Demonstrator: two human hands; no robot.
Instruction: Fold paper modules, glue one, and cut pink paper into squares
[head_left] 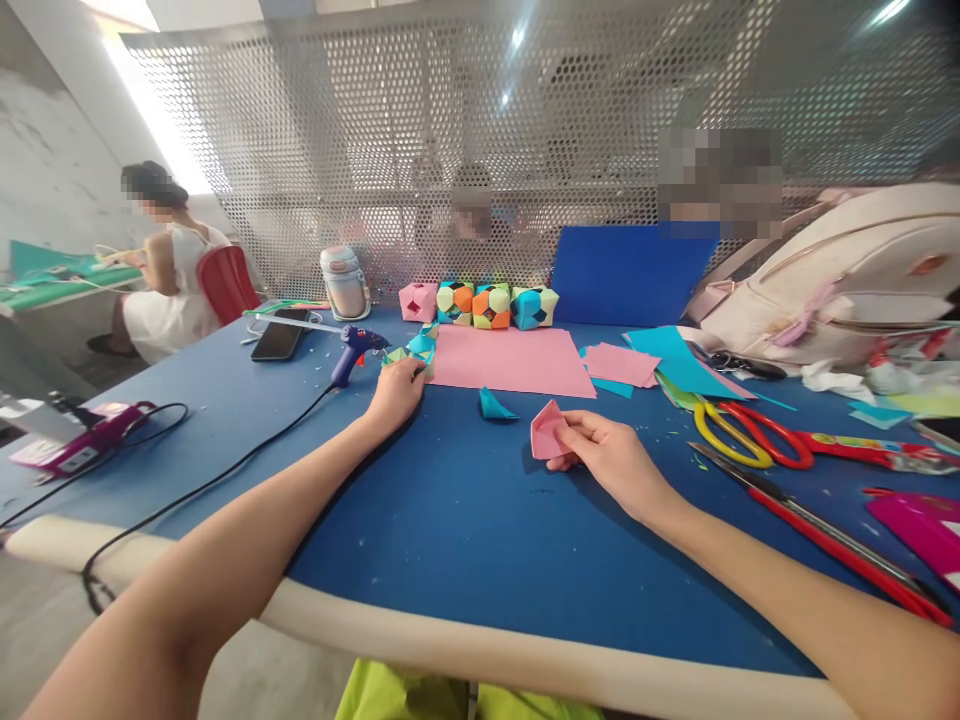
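Note:
My right hand (600, 450) pinches a pink folded paper piece (548, 430) between thumb and fingers, just above the table. Farther back on the left, my left hand (397, 392) closes at a small cluster of folded paper pieces (423, 342) in teal and pale green; its fingertips partly hide them. A single teal folded piece (495, 405) lies on the blue table between both hands. Behind it is a flat pink sheet (517, 362). Finished paper balls stand in a row beyond that sheet, among them a pink one (418, 302) and a blue-and-cream one (534, 307).
A purple glue gun (354, 352) with a trailing cord, a phone (280, 338) and a bottle (346, 282) are at left. Rightward lie paper sheets (675, 358), yellow-and-red-handled scissors (731, 435), a red cutter (840, 555) and a backpack (840, 275). A perforated metal screen (360, 120) stands behind.

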